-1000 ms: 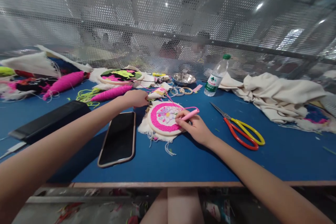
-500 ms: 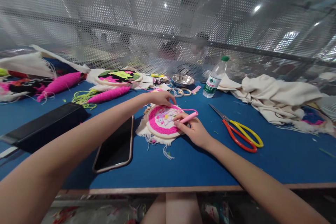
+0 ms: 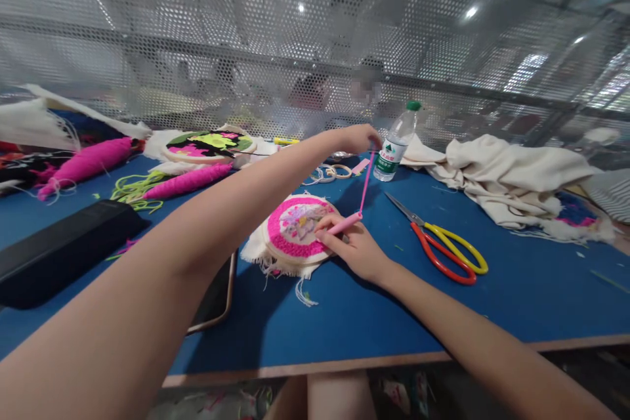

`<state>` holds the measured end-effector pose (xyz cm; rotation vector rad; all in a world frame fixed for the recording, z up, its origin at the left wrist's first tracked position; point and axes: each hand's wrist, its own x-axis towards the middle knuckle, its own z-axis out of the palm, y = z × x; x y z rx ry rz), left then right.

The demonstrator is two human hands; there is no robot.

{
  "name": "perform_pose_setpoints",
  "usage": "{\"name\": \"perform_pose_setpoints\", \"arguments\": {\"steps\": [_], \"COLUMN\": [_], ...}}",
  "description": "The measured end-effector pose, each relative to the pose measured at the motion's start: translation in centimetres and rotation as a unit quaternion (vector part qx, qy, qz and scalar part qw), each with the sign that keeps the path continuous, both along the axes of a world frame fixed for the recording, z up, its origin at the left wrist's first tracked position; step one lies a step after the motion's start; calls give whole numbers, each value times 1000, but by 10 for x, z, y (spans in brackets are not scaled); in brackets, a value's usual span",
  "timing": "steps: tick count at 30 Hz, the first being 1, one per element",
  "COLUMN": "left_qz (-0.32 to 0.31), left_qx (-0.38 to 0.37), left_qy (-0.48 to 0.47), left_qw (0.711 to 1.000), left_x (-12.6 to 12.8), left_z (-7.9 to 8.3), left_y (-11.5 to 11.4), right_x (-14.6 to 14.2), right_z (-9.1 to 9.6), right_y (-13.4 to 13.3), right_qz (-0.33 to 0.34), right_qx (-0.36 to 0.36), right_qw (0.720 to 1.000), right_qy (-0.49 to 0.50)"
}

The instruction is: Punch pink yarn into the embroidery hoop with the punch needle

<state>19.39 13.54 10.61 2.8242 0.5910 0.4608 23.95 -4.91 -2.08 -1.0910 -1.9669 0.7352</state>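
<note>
In the head view my right hand [image 3: 355,251] is closed around a pink punch needle [image 3: 344,224], resting by the right side of an embroidery hoop [image 3: 285,251]. The hooped cloth carries a bright pink looped ring around a lilac and white flower pattern, and its frayed edge spreads on the table. Raised beyond the hoop, my left hand [image 3: 363,138] pinches pink yarn [image 3: 366,184]. The yarn runs taut from those fingers down to the back end of the punch needle. My left forearm hides part of the table and phone.
Scissors [image 3: 438,236] with red and yellow handles lie right of my hand. A water bottle [image 3: 390,156] stands behind, beside cream cloth [image 3: 502,177]. Leftward are a phone [image 3: 216,298], a black case [image 3: 63,249], pink yarn bundles [image 3: 189,181] and another hoop [image 3: 211,146].
My left hand has risen from the hoop's far edge toward the bottle, drawing the pink yarn up taut. My right hand keeps the punch needle at the hoop. The view has shifted slightly.
</note>
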Motion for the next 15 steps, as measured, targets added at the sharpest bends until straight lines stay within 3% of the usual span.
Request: {"name": "perform_pose_setpoints", "arguments": {"steps": [5,10,12,13,14,15], "left_qz": [-121,-203,-145,-88,13,63], "left_qx": [-72,-164,-136,-103,-39,-16], "left_qy": [-54,-168,-157,-123,-77,-63], "left_qw": [989,951,967,983,996,996], "left_x": [42,37,26,18,8,-3], "left_z": [19,32,32,30,27,22], "left_y": [-45,-70,-66,-62,-57,-52], "right_x": [-1,-2,-1,-1,-1,-1], "right_z": [3,4,4,4,4,3], "right_y": [0,-1,-1,-1,-1,-1], "right_qz": [0,-6,-4,0,5,9], "right_qx": [17,17,11,5,-2,-10], "right_qw": [1000,1000,1000,1000,1000,1000], "right_qy": [11,-3,-3,-1,2,7]}}
